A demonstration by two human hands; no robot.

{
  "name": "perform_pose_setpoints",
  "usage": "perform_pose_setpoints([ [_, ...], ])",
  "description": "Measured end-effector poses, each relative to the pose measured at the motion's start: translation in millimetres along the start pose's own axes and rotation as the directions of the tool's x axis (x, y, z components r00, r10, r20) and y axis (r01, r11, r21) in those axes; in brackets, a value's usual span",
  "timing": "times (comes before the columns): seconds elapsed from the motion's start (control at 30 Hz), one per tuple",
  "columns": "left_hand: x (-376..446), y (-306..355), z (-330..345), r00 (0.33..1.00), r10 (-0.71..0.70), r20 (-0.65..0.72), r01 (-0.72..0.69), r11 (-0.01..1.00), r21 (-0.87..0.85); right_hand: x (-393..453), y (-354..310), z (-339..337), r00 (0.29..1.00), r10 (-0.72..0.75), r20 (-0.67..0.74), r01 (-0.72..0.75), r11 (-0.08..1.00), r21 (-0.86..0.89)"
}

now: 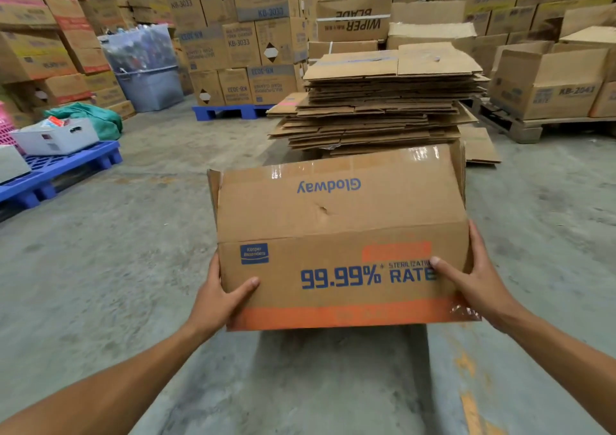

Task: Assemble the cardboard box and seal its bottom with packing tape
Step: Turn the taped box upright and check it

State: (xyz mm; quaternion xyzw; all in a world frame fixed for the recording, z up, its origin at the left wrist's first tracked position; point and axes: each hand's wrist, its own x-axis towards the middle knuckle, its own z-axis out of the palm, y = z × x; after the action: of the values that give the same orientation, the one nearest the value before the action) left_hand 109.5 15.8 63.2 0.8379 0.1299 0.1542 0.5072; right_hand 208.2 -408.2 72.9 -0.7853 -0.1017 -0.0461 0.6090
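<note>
Box: a brown corrugated cardboard box, rectangular, held in the air over the floor; blue print and orange bands on the near panel, a small dent on the upper panel.
Tape: glossy clear packing tape along the far edge of the upper panel, wrinkled and shiny at the corners.
Left hand: clasps the box's left side, thumb flat on the near panel, fingers hidden behind.
Right hand: clasps the right side, thumb on the near panel.
Stack: flattened cardboard sheets piled unevenly, ragged edges, just behind the box.
Floor: rough grey concrete, possibly stained.
</note>
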Motion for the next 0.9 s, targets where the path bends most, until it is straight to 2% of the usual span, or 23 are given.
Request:
perform_pose_setpoints([
  [0.33, 10, -18, 17, 0.999, -0.040, -0.028, 0.041, 0.999, 0.034, -7, 25, 6, 0.996, 0.085, -0.010, -0.086, 0.995, -0.056],
  [0.53, 16, -33, 32, 0.982, -0.181, -0.058, 0.187, 0.977, 0.106, -9, 42, 10, 0.981, 0.193, 0.027, -0.192, 0.981, -0.030],
  [0.67, 18, -41, 39, 0.963, -0.260, -0.078, 0.266, 0.959, 0.095, -8, 51, 11, 0.962, 0.273, 0.003, -0.272, 0.960, -0.064],
  [0.8, 16, -42, 50, 0.915, -0.394, -0.087, 0.400, 0.914, 0.071, -9, 58, 18, 0.875, 0.485, 0.003, -0.481, 0.867, -0.128],
  [0.9, 9, -43, 56, 0.793, -0.607, 0.049, 0.607, 0.795, 0.017, -17, 60, 26, 0.769, 0.639, 0.033, -0.627, 0.762, -0.163],
])
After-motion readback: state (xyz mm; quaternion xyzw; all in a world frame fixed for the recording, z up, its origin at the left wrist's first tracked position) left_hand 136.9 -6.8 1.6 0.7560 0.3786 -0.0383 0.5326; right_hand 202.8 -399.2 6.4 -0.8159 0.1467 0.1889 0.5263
